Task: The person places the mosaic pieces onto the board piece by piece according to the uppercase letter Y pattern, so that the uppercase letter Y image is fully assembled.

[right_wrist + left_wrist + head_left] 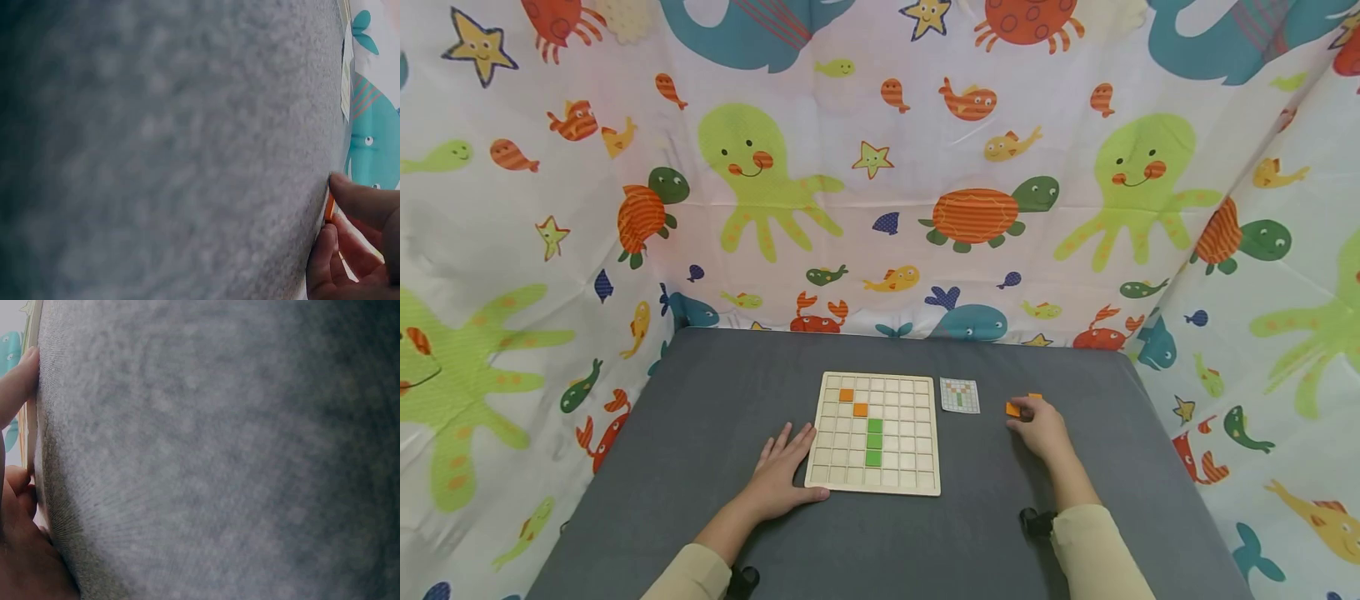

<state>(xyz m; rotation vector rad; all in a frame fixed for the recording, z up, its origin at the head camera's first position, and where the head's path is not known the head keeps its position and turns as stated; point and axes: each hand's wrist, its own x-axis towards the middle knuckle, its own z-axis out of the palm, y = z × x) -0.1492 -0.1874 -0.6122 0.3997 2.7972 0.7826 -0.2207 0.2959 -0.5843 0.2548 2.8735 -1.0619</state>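
Note:
A wooden grid board [876, 433] lies on the grey table [715, 400]; it holds two orange tiles [853, 402] near its top left and a green column of tiles [873, 441] in the middle. My left hand [784, 470] rests flat beside the board's left edge, fingers straight, thumb against the front corner. My right hand [1039, 425] lies to the right of the board and pinches an orange tile [1013, 409]; a second orange tile [1035, 397] shows just behind it. In the right wrist view the fingertips [350, 199] press the orange tile [328, 207] at the cloth's edge.
A small pattern card [959, 395] lies just right of the board's top corner. Sea-animal printed curtains [880, 167] wall in the table on the back and both sides. Black wrist straps show at the front edge.

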